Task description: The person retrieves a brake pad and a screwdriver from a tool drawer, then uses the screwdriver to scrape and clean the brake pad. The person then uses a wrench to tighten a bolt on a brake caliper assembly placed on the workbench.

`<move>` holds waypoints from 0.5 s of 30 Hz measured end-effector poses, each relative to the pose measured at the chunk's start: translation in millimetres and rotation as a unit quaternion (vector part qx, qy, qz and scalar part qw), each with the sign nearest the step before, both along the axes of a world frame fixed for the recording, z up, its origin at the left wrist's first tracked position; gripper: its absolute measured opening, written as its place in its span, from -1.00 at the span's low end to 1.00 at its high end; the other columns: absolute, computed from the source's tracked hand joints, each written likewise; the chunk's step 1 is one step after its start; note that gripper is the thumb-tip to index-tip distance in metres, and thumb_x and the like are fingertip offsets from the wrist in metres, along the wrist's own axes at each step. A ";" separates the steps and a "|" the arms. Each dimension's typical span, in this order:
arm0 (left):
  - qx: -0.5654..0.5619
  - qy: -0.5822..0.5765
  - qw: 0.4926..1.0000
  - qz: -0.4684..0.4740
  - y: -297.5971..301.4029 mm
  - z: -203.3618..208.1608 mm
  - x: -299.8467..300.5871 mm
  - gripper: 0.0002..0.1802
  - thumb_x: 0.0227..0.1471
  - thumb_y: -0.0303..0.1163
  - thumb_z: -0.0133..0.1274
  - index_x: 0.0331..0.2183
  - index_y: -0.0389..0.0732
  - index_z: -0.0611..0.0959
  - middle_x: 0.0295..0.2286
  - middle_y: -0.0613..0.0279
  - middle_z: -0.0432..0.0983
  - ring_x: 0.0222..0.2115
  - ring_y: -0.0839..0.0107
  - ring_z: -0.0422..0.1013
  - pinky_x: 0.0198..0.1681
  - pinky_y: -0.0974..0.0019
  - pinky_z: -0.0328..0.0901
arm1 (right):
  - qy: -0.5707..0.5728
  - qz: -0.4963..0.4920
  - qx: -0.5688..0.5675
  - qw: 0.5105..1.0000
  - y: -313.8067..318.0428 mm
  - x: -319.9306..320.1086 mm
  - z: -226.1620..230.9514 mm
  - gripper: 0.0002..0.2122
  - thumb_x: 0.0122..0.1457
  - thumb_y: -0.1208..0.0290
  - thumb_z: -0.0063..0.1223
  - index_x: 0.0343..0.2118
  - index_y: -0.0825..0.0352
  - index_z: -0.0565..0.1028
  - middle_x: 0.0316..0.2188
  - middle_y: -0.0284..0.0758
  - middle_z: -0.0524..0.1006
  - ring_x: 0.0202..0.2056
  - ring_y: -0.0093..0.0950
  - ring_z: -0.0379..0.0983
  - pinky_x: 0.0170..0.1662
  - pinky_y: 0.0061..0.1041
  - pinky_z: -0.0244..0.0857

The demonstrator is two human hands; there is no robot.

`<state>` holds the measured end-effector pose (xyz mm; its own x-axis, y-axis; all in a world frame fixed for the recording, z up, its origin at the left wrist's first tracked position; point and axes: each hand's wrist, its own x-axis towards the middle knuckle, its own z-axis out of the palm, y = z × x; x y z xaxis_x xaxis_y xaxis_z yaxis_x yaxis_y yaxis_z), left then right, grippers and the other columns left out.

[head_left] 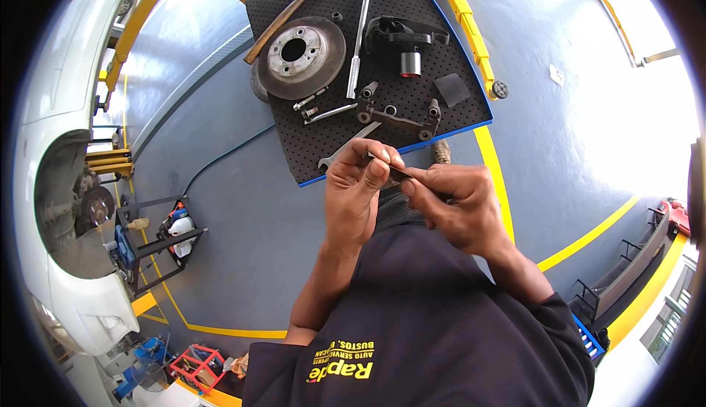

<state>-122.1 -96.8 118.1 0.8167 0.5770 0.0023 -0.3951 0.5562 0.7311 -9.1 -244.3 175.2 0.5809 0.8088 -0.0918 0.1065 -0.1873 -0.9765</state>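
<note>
Both my hands are raised in front of my dark shirt, just off the near edge of the perforated black work table (294, 131). Between them is a small, thin, dark flat piece (398, 175), mostly covered by the fingers, so its kind is unclear. My left hand (353, 190) pinches one end between thumb and fingertips. The fingers and thumb of my right hand (463, 205) close on the other end. Nearest to them on the table lie an open-end wrench (351, 144) and a brake caliper bracket (401, 122). A dark square of abrasive sheet (451, 90) lies beyond the bracket.
Farther up the table are a brake disc (323, 65), a hammer (290, 13), a long socket wrench (358, 54) and a black strap with a silver cylinder (410, 63). A white car (70, 304) with an exposed hub stands left. Yellow lift arms (467, 17) flank the table.
</note>
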 end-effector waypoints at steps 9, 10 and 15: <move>0.037 0.048 0.998 -0.017 -1.7 5.3 1.4 -0.76 0.25 -0.33 0.40 -0.15 -0.17 0.67 -0.26 0.24 0.67 -0.16 0.44 0.59 0.04 0.30 0.43 | 0.132 0.034 -0.024 0.990 -3.6 16.0 1.5 -0.76 0.40 0.33 0.32 -0.12 0.44 0.78 -0.56 -0.34 0.62 -0.61 -0.65 0.47 -0.55 -0.53 0.30; 0.028 0.054 0.998 0.004 -6.6 5.3 2.3 -0.76 0.25 -0.33 0.40 -0.15 -0.17 0.68 -0.27 0.25 0.67 -0.17 0.45 0.59 0.05 0.30 0.42 | 0.049 0.022 -0.030 0.998 -2.8 11.1 3.0 -0.77 0.39 0.36 0.33 -0.09 0.44 0.77 -0.54 -0.33 0.61 -0.60 -0.62 0.49 -0.55 -0.51 0.32; 0.013 0.044 0.997 0.060 -14.1 0.0 3.1 -0.83 0.32 -0.46 0.31 -0.10 -0.23 0.67 -0.24 0.17 0.73 -0.16 0.41 0.65 0.05 0.34 0.48 | -0.310 -0.030 0.018 0.950 0.6 -11.0 -7.2 -0.66 0.29 0.48 0.37 0.12 0.40 0.68 -0.47 -0.35 0.56 -0.54 -0.44 0.55 -0.50 -0.40 0.44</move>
<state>-119.0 -110.9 118.1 0.7392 0.6716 -0.0502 -0.3910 0.4887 0.7800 -20.1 -243.7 168.1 0.5589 0.7687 0.3109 0.6542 -0.1783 -0.7350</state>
